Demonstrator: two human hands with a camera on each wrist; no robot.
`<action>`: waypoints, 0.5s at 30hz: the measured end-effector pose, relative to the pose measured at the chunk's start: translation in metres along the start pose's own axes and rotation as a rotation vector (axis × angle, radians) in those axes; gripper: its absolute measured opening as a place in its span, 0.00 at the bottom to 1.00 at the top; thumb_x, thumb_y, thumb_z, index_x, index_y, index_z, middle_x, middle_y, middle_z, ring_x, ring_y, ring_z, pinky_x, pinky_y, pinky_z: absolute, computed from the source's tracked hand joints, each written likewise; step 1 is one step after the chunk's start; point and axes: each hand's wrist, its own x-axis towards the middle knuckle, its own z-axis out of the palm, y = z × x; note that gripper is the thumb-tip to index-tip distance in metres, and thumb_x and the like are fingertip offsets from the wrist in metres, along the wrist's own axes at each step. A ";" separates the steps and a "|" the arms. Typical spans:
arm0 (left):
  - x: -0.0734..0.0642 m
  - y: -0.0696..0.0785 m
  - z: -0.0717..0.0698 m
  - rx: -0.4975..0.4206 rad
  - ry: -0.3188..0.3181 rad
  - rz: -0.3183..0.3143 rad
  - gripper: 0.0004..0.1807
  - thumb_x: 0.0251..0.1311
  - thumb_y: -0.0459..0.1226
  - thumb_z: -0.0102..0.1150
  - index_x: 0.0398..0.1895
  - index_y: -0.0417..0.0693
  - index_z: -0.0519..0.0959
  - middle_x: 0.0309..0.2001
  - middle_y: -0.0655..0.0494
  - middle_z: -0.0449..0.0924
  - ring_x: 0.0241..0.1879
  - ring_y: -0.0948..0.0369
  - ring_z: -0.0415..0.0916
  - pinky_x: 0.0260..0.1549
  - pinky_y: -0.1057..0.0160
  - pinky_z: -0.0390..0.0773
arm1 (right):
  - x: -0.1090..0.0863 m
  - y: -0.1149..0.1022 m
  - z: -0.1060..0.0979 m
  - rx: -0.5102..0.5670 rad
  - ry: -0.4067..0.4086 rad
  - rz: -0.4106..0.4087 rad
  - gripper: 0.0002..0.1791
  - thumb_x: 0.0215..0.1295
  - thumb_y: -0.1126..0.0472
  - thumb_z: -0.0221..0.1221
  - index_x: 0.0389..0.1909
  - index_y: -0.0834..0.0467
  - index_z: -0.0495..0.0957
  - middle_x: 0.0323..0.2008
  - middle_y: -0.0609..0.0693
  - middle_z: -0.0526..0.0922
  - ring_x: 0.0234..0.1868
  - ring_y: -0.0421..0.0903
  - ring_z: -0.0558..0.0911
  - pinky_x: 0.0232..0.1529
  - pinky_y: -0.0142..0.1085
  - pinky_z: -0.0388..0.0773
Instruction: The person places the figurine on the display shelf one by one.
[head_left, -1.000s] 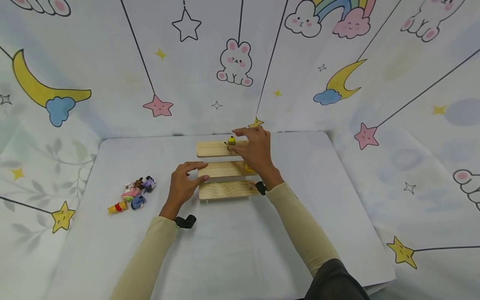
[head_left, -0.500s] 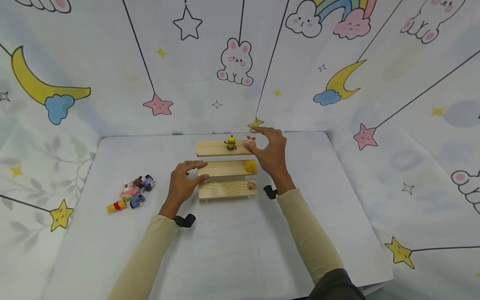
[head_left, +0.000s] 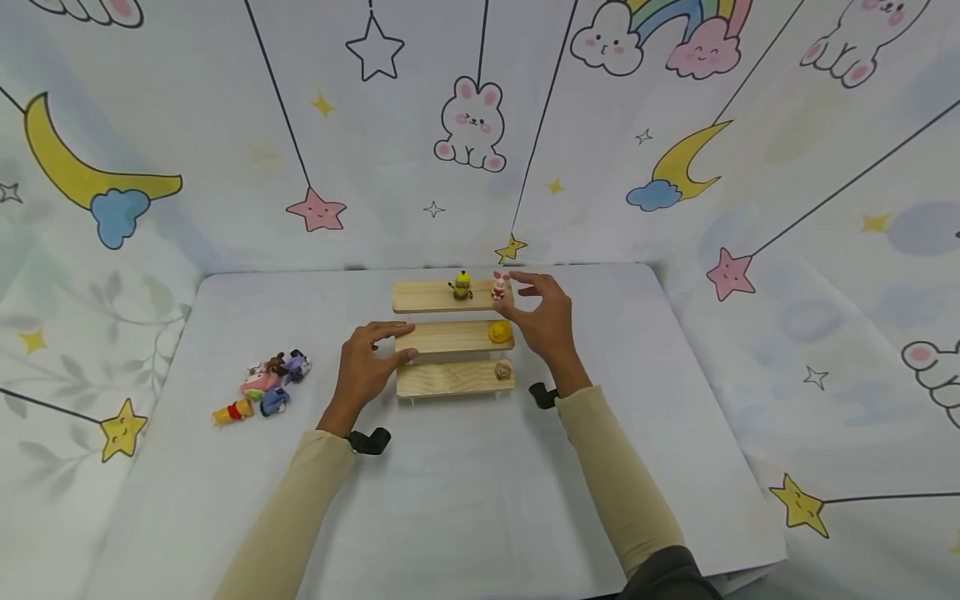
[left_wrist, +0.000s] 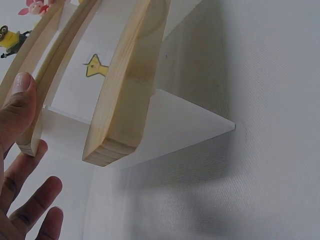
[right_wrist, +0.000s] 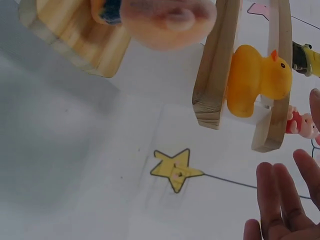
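Note:
A three-tier wooden shelf [head_left: 442, 337] stands at the back middle of the table. My left hand [head_left: 363, 367] pinches the left end of its middle plank between thumb and fingers, the other fingers spread in the left wrist view. My right hand [head_left: 547, 325] is beside the top plank's right end, thumb and fingers parted around a small pink pig figurine [head_left: 498, 286] standing there. A gap shows between its fingers [right_wrist: 272, 195] and the pig in the right wrist view. Left of the pig stands a yellow minion figurine [head_left: 461, 286].
A yellow rubber duck [right_wrist: 250, 80] sits on the middle plank's right end, and a small round-headed figurine [head_left: 503, 369] on the bottom plank's. Several figurines [head_left: 260, 383], including a yellow bear [head_left: 234, 412] lying down, are grouped on the white table [head_left: 465, 500] at left.
My right hand moved from the minion rightward to the pig on the top plank, and its index finger then lowered beside the pig. My left hand kept its hold on the middle plank.

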 end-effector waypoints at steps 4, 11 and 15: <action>-0.001 0.001 0.000 0.004 0.000 0.001 0.26 0.58 0.46 0.79 0.62 0.60 0.87 0.64 0.55 0.85 0.62 0.51 0.76 0.59 0.43 0.76 | 0.001 0.005 0.004 0.006 -0.031 0.063 0.32 0.59 0.47 0.79 0.65 0.44 0.83 0.64 0.51 0.82 0.58 0.55 0.85 0.56 0.53 0.83; -0.001 0.001 0.000 0.009 0.000 0.001 0.26 0.58 0.46 0.79 0.62 0.61 0.87 0.64 0.56 0.84 0.61 0.51 0.76 0.59 0.44 0.75 | 0.002 0.008 0.008 0.020 -0.062 0.091 0.30 0.61 0.47 0.77 0.65 0.47 0.84 0.62 0.53 0.82 0.54 0.53 0.86 0.51 0.50 0.86; -0.002 0.001 0.001 -0.003 -0.008 -0.007 0.26 0.58 0.48 0.79 0.62 0.62 0.87 0.65 0.57 0.84 0.62 0.52 0.75 0.60 0.43 0.74 | 0.003 0.010 0.008 0.030 -0.065 0.097 0.30 0.62 0.47 0.77 0.64 0.49 0.84 0.61 0.51 0.83 0.52 0.52 0.87 0.50 0.49 0.86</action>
